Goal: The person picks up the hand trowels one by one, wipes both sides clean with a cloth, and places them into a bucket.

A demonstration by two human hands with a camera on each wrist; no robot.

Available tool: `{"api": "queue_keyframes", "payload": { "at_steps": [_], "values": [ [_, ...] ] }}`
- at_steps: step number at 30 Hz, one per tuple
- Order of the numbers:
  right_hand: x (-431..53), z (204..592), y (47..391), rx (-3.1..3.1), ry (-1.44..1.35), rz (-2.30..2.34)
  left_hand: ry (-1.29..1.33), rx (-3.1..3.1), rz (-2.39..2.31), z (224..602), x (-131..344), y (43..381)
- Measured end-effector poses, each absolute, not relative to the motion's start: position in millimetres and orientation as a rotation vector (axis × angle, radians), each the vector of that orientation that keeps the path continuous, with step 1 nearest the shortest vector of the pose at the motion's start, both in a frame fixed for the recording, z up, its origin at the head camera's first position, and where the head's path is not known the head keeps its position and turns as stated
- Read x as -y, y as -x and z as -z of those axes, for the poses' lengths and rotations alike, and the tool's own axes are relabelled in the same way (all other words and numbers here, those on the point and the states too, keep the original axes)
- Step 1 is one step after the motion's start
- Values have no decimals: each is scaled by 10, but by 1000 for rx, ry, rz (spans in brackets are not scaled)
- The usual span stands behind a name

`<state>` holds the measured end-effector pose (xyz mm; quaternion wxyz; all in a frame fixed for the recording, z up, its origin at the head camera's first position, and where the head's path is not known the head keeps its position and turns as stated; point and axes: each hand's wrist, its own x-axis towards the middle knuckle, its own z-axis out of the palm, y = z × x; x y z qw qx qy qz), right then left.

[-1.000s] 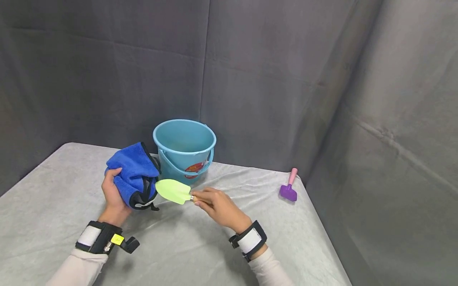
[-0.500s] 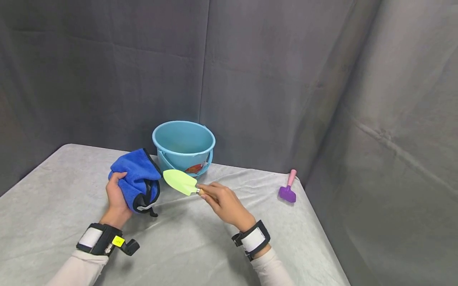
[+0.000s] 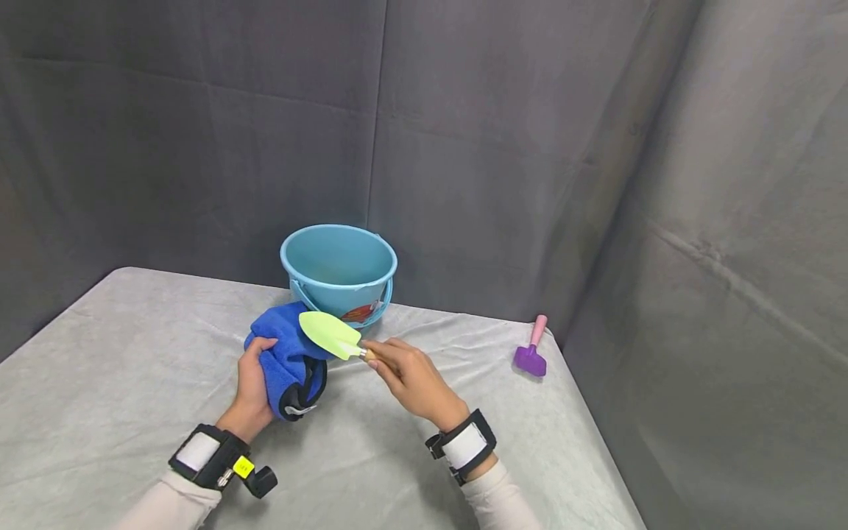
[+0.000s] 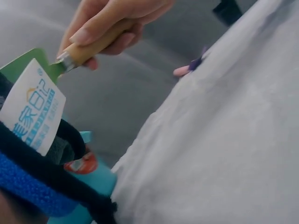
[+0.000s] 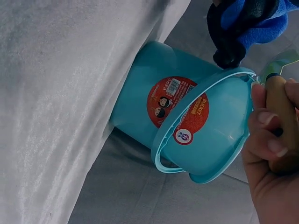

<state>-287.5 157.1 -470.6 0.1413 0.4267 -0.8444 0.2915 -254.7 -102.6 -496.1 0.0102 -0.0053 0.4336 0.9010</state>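
My left hand (image 3: 254,386) grips a bunched blue cloth (image 3: 281,353) with black edging, in front of the bucket. A white printed tag (image 4: 37,109) on the cloth shows in the left wrist view. My right hand (image 3: 417,383) holds a small trowel by its wooden handle (image 4: 100,44), fingers wrapped around it. The trowel's light green blade (image 3: 329,333) points left, overlapping the cloth's upper right in the head view; whether they touch I cannot tell. Just behind stands an upright light blue bucket (image 3: 339,283), its handle hanging down and a red label (image 5: 175,105) on its side.
A purple toy-like tool (image 3: 531,361) with a pink handle lies near the right edge of the table (image 3: 543,449), which is covered in pale cloth. Dark grey curtains (image 3: 464,147) hang behind and to the right.
My left hand has carried the blue cloth rightward and nearer to me, up to the trowel blade. The right hand rose slightly with the trowel, then stayed nearly still.
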Motion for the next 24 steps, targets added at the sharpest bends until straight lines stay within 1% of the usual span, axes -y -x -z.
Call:
{"api": "queue_keyframes", "payload": {
  "at_steps": [7, 13, 24],
  "values": [
    [-1530, 4712, 2852, 2432, -1242, -828, 55, -1333, -2814, 5038, 840, 2468],
    [-1502, 4721, 2840, 2433, -1248, -826, 17, -1263, -2840, 5054, 732, 2401],
    [-1509, 4758, 2839, 2477, -1285, -847, -67, -1365, -2780, 5020, 770, 2419]
  ]
}}
